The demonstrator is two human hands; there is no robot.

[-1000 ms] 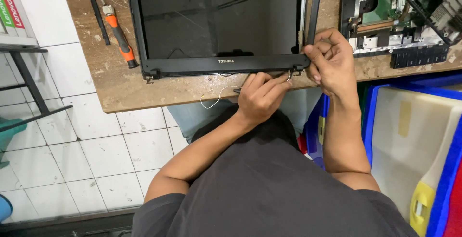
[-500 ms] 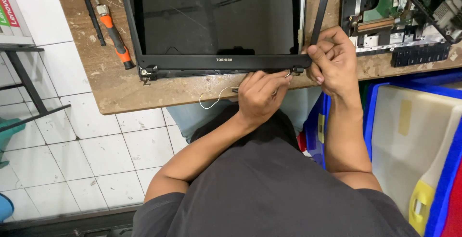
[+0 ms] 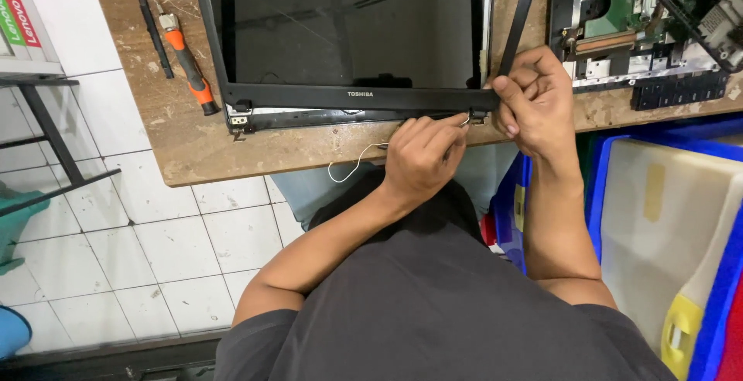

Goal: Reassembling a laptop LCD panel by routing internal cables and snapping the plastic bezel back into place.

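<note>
Between both hands (image 3: 422, 156) (image 3: 534, 102) lies the screen bezel's (image 3: 348, 96) corner.

Laptop screen panel (image 3: 348, 25): dark, rectangular, off, flat on the wooden worktop (image 3: 186, 149), black bezel partly lifted at its right edge. White box (image 3: 23, 17) with red and green label strips at far left edge, off the worktop. Yellowish tape label (image 3: 654, 191) on white bin lid, right.
</note>
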